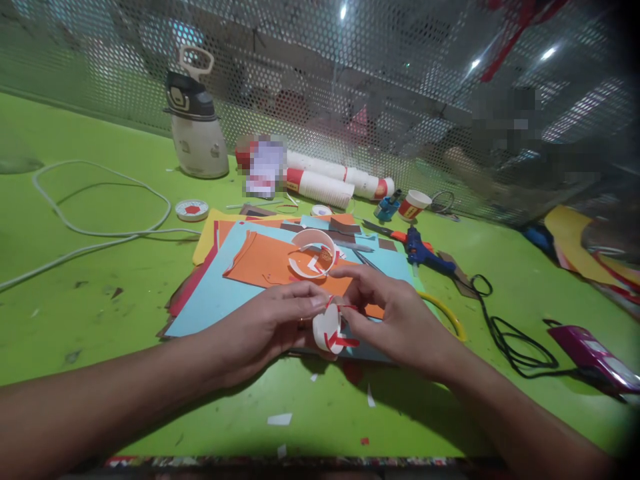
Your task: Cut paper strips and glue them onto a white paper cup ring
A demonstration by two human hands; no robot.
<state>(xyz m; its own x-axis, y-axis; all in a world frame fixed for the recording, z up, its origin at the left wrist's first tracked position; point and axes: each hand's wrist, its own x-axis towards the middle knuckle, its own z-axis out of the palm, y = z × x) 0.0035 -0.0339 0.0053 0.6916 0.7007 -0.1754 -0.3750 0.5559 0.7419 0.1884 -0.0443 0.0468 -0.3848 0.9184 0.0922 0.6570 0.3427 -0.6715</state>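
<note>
My left hand [273, 323] and my right hand [390, 313] meet over the front edge of a stack of coloured paper sheets [220, 293]. Both pinch a small white paper cup piece with red strips [330, 330], held just above the table. The fingers of both hands are closed on it. Just behind the hands, a cut white paper cup ring [313, 252] lies on an orange sheet [260, 263].
On the green table [100, 300] are a blue glue gun [423, 253] with its black cord [505, 333], stacked paper cups lying down [330, 181], a small upright cup [414, 204], an iron [196, 123], a white cable [95, 227], a tape roll [192, 209], a magenta object [593, 353]. A mesh fence stands behind.
</note>
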